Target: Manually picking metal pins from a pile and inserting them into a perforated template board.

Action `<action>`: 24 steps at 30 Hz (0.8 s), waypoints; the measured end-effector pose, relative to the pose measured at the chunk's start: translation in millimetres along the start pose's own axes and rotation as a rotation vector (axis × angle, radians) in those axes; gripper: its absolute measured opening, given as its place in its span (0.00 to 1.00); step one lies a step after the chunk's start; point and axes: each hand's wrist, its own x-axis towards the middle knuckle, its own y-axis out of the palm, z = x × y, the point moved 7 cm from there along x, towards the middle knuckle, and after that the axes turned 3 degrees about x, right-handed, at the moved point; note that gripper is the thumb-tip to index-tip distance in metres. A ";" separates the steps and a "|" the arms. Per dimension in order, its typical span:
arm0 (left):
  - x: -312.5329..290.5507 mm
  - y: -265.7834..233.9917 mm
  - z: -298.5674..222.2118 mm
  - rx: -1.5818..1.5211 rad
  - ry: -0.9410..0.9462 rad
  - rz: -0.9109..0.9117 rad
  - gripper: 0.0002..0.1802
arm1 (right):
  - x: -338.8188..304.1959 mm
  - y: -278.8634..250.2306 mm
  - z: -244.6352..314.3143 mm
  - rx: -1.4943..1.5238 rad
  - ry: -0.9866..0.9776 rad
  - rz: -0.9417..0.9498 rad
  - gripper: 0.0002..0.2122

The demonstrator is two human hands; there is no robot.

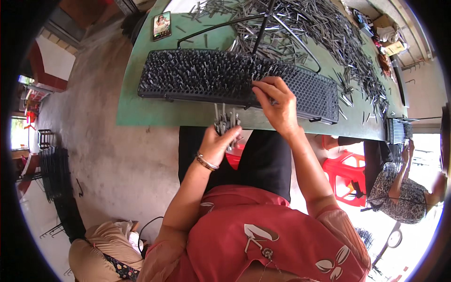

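A long black rack (pixel 312 91) full of round holes stands on the green table in front of me. Thin metal pieces (pixel 197 70) stand upright in its left and middle holes, while holes at the right end show bare. My left hand (pixel 219 143) is closed around a bundle of grey metal strips (pixel 225 124) just below the rack's near edge. My right hand (pixel 277 101) is over the rack, at the border of the filled part, thumb and forefinger pinched together. Whatever is between those fingertips is too small to make out clearly.
A big heap of loose metal strips (pixel 300 23) covers the far side of the green table (pixel 129 101). A phone (pixel 162 26) lies at the far left. Black rods (pixel 263 30) rise behind the rack. Another person (pixel 399 192) works at the right, near a red stool (pixel 345 176).
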 end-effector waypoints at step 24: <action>-13.0 0.5 -7.8 0.032 -0.016 0.108 0.10 | -49.6 37.5 -22.5 0.692 0.793 0.263 0.10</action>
